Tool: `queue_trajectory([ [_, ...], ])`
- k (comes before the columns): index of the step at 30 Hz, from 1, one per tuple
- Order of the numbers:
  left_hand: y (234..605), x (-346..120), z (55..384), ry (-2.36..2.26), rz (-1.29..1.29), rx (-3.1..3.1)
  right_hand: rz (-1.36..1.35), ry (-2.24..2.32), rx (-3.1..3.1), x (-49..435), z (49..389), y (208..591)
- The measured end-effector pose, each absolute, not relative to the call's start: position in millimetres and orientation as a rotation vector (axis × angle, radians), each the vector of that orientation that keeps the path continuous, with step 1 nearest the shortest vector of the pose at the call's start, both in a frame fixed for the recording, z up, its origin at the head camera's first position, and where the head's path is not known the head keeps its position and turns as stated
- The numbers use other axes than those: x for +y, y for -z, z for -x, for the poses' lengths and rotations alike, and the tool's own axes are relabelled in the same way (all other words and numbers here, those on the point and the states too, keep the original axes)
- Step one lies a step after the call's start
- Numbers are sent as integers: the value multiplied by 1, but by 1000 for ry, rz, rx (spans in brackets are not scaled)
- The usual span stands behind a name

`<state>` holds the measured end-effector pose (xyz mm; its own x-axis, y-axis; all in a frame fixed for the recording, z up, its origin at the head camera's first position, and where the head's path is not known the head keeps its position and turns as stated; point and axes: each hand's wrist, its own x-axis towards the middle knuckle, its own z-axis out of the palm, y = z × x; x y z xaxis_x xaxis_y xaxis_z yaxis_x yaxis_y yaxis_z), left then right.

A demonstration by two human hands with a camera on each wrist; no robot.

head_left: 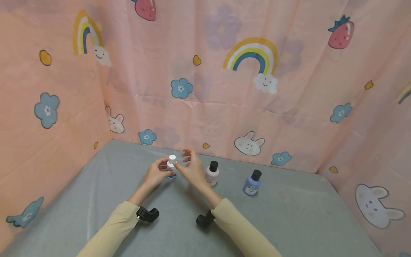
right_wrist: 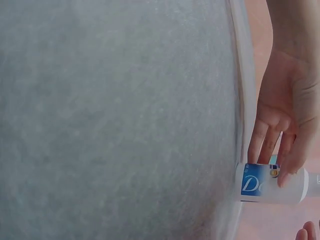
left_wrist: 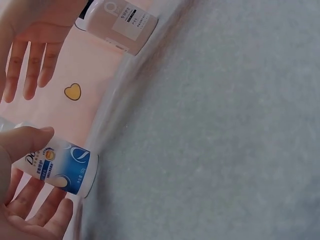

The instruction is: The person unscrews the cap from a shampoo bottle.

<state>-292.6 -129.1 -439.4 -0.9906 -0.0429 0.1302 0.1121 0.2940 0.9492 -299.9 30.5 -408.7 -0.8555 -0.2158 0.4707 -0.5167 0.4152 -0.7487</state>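
A small white bottle with a blue label (left_wrist: pixel 67 165) stands upright on the grey table, its white cap (head_left: pixel 172 158) on top. My left hand (head_left: pixel 156 174) holds it from the left, with the thumb (right_wrist: pixel 296 155) on the near side and the fingers behind. On the other side my right hand (head_left: pixel 192 170) is raised, fingers apart and loosely bent, thumb close to the bottle's neck. Whether that thumb touches it I cannot tell. Only fingertips (right_wrist: pixel 309 231) of the right hand show in the right wrist view.
Just right of my right hand stands a pale pink bottle with a black cap (head_left: pixel 212 175). A blue-violet bottle with a black cap (head_left: pixel 252 184) stands farther right. Pink patterned cloth (head_left: pixel 212 117) rises along the back and sides of the table (head_left: pixel 289 221).
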Motion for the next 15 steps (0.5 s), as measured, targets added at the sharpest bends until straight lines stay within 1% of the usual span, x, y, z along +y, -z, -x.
queue_trajectory([
  [8,444,-129,297,1787,63,-2408,-670,-1376,-2418,27,300,405],
  [15,445,-129,294,1757,73,-2423,-683,-1388,-2422,23,300,407],
])
